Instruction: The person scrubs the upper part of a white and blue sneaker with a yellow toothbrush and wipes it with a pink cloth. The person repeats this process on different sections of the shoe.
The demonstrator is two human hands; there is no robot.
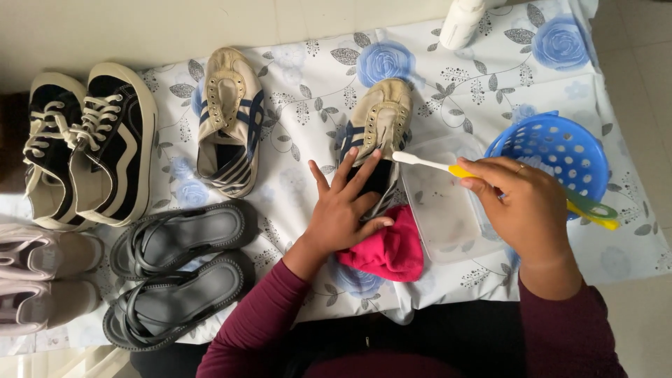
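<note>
Maroon sleeves frame the bottom of my view, and from them my left hand (343, 206) lies spread, fingers open and flat, over the heel end of the beige lace-less sneaker (374, 133) with navy stripes, pinning it to the flowered cloth (308, 91) that covers the surface. My right hand (521, 203) has its fingers closed around the yellow handle of a toothbrush (434, 165), whose white head sits at the sneaker's right edge, near the eyelets. To scrub well, I judge I should keep the left palm pressing down so the shoe cannot slide, and work the bristles in short strokes along the seam rather than across the canvas. A clear plastic tub (444, 203) lies just beside the shoe, a pink rag (388, 252) touches its heel, and the blue basket (553, 150) stands behind my right hand. Its mate (227, 119) waits to the left, apart, beyond it black sneakers (91, 143) and grey sandals (178, 269).
</note>
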